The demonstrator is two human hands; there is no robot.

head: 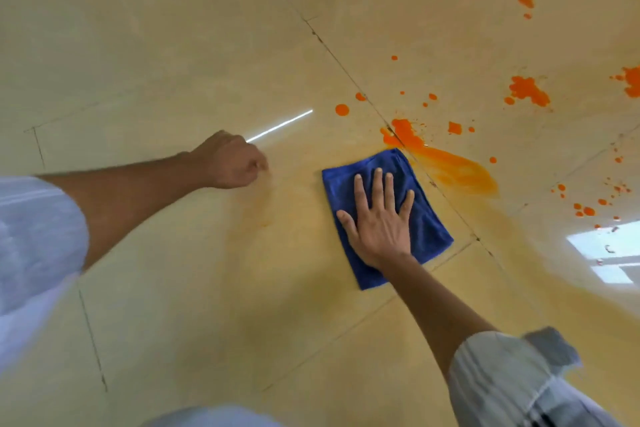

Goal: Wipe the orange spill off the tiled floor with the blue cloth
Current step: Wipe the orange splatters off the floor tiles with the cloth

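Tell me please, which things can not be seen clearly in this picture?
- Head view: floor under the blue cloth is covered, so any orange there is hidden.
- Orange spill: the patch at the right edge is cut off.
- Left hand: fist on the floor, fingers curled under; the palm side is hidden.
- Right hand covers the cloth's middle.

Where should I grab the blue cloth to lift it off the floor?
Pinch the blue cloth at its near corner, by the right hand's wrist, coming from the person's side. It lies flat and folded under the flat palm, and its far edge touches the orange spill, probably wet.
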